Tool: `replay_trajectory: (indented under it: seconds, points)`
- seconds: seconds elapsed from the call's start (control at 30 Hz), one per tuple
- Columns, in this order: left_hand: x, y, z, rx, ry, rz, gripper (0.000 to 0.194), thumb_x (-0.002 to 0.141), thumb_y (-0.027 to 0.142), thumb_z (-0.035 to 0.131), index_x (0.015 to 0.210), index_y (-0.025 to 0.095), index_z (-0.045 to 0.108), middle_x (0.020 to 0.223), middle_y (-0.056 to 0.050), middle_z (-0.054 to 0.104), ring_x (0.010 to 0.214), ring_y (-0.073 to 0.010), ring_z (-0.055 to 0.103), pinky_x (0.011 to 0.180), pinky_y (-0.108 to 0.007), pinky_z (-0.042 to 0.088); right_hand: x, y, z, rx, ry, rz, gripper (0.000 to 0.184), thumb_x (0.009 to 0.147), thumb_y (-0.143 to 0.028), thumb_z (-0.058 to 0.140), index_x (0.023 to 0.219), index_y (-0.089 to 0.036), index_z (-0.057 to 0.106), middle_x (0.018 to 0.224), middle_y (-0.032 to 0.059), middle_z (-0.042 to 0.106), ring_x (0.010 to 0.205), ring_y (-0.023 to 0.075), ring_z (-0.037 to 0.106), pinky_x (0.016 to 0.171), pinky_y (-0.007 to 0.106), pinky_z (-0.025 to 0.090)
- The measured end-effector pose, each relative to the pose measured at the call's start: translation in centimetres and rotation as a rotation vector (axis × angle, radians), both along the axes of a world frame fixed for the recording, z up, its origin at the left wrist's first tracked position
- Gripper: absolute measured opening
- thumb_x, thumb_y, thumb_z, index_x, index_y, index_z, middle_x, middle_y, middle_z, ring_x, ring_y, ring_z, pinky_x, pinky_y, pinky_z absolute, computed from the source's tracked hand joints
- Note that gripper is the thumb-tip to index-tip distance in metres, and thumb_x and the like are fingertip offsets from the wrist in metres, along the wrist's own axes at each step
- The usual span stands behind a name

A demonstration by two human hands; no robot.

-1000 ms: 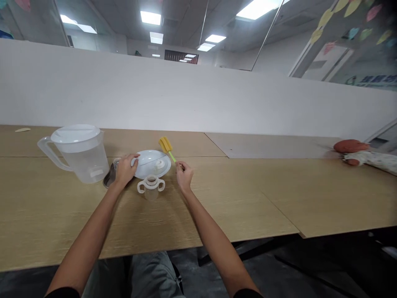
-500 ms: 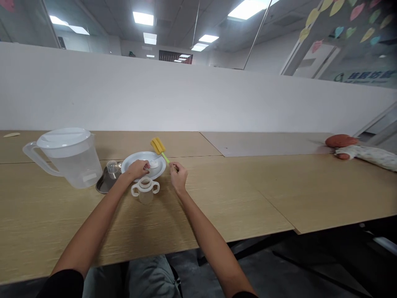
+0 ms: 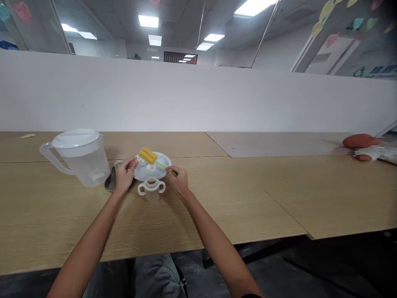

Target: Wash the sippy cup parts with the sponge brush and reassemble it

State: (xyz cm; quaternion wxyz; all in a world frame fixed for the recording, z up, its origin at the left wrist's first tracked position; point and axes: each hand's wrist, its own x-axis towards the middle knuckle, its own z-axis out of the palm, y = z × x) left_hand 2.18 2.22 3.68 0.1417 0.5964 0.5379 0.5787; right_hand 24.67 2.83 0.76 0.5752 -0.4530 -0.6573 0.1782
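Pinching the yellow brush [image 3: 148, 156] in a curled right hand [image 3: 180, 179]

Far beyond the right hand [image 3: 178, 180] and to its right, blue lettering [image 3: 383, 70] and a rounded logo [image 3: 359, 72] stand on the glass [image 3: 347, 43], apparently Chinese characters but too blurred to read. Left of the left hand [image 3: 125, 176], the pitcher's [image 3: 82, 159] pale label [image 3: 98, 176] is illegible.

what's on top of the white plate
On the plate sits a small white piece. The yellow brush, held by the right hand, hides part of the plate from view, so whatever lies behind its head cannot be seen.
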Motion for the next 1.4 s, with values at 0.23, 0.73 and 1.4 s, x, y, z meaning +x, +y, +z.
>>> replay_trajectory:
  seconds: [0.23,0.73,1.4]
  points:
    - [0.8,0.3,-0.6,0.069,-0.303,-0.010,0.036,0.076,0.048,0.060,0.084,0.014,0.069,0.074,-0.005,0.068,0.069,-0.0150,0.061,0.067,-0.026,0.048,0.0,-0.4,-1.0,0.038,-0.025,0.100,0.026,0.081,-0.040,0.057,0.078,-0.022,0.076,0.082,0.0036,0.076,0.072,0.0215,0.071,0.066,0.030,0.054]
    - [-0.9,-0.3,-0.5,0.194,0.056,0.187,0.030,0.080,0.039,0.060,0.095,0.016,0.071,0.090,-0.006,0.069,0.078,-0.0168,0.061,0.074,-0.027,0.047,0.7,-0.4,-1.5,0.267,-0.113,0.007,0.028,0.085,-0.037,0.054,0.082,-0.020,0.076,0.083,0.0067,0.076,0.074,0.0213,0.072,0.069,0.031,0.056]
    - [-1.1,-0.6,1.0,0.011,0.779,0.131,0.037,0.084,0.021,0.041,0.109,0.020,0.068,0.108,-0.009,0.068,0.104,-0.0264,0.057,0.095,-0.039,0.040,0.9,-0.4,-0.2,0.152,0.069,-0.088,0.031,0.084,-0.041,0.052,0.082,-0.017,0.073,0.080,0.0058,0.074,0.073,0.0195,0.068,0.069,0.028,0.053]
